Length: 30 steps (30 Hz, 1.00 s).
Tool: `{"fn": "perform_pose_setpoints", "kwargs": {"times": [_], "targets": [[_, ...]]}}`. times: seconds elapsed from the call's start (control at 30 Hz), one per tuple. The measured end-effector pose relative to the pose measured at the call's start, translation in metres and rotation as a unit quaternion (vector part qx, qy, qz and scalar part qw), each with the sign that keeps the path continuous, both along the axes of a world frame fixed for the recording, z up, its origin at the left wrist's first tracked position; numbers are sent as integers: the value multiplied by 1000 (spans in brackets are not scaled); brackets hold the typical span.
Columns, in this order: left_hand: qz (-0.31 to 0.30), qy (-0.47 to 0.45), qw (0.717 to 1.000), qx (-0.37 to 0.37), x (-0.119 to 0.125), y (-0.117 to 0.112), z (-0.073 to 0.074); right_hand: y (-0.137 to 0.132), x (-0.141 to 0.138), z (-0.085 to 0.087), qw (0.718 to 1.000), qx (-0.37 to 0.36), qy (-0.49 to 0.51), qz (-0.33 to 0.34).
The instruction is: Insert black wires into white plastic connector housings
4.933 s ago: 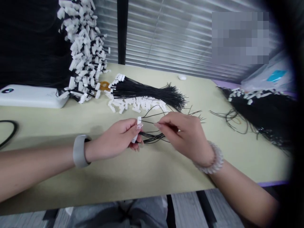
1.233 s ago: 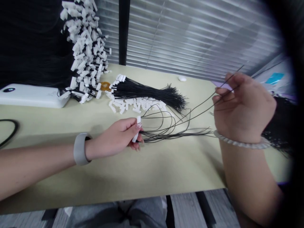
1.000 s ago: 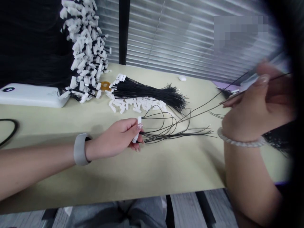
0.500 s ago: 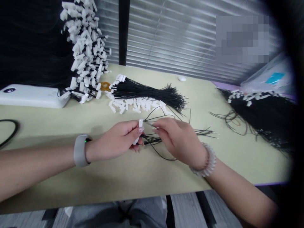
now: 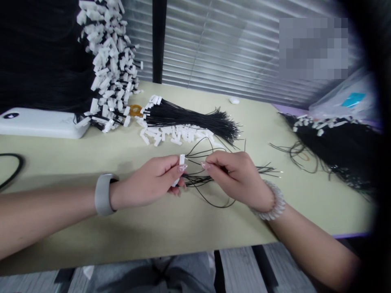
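Observation:
My left hand [image 5: 152, 181] pinches a small white connector [image 5: 181, 160] upright at the middle of the pale table [image 5: 159, 228]. Several thin black wires [image 5: 262, 170] run out of it to the right and lie on the table. My right hand [image 5: 233, 175] is closed in a pinch on one black wire, its fingertips a little to the right of the connector. A grey band sits on my left wrist and a bead bracelet on my right.
Behind my hands lie a bundle of black wires [image 5: 189, 117] and loose white connectors [image 5: 171, 135]. A tall heap of wired connectors [image 5: 106, 61] stands at the back left beside a white box [image 5: 39, 122]. Another black wire pile [image 5: 339, 150] fills the right side.
My right hand, raised far right with wires drawn out a second ago, has come back down to the connector. My left hand has stayed put.

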<state>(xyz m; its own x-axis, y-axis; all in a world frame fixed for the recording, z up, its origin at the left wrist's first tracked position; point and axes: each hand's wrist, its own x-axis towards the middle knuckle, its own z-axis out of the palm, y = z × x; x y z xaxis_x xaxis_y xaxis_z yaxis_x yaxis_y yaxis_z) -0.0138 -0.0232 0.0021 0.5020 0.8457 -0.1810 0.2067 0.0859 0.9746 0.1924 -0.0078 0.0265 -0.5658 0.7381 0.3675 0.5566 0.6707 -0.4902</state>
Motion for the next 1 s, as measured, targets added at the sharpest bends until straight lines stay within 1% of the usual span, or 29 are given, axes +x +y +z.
{"fn": "perform_pose_setpoints", "kwargs": {"times": [0.27,0.37,0.43,0.57,0.67,0.83,0.93,1.0], "targets": [[-5,4,1000,-3,0,0,2,3,0,-2,1000,8,-17,-9],[-5,3,1000,1,0,0,2,3,0,-2,1000,17,-14,-1],[-6,4,1000,1,0,0,2,3,2,-2,999,41,-14,8],[-7,5,1000,-1,0,-1,2,4,4,-3,990,130,-44,28],[-6,9,1000,1,1,-1,3,6,5,-4,983,168,-72,31],[-9,23,1000,13,1,0,3,8,8,-5,972,207,-108,12],[-14,33,999,26,1,0,4,8,7,-4,973,215,-86,6],[-26,48,997,49,0,0,6,6,4,-6,975,213,-65,4]]}}
